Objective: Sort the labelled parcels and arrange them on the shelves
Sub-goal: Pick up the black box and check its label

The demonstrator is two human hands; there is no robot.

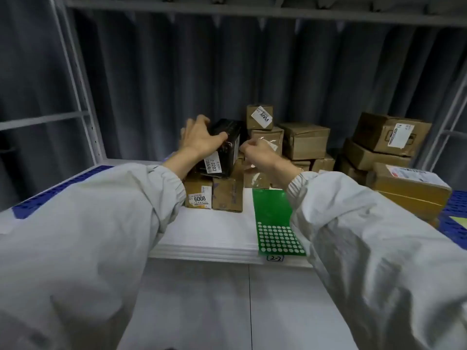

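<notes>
- The black parcel [227, 145] sat tilted on top of the brown boxes, above the box labelled 6008 [198, 195]; its white label reading 3202 [212, 165] faced the person and hung just above that 6008 box.
- The left hand [199, 140] lay on the black parcel's left upper face, fingers curled over the top edge and thumb laid along the front; it gripped the parcel; the parcel's long axis appeared to run from near-low to far-high, leaning back toward the curtain.
- The right hand [257, 154] was just right of the black parcel, fingers bunched together near its right edge; whether they pinched the parcel, the clear tape on the brown box [265, 140] behind, or nothing could not be told.
- Judged from this, the left hand was the nearer and the only sure hold; any lift or turn would depend on it, with the right steadying from the parcel's right side.
- The green dot sheet [273, 218] lay on the shelf [209, 236] to the lower right of the black parcel, near the tag marked 2-2 [275, 258].
</notes>
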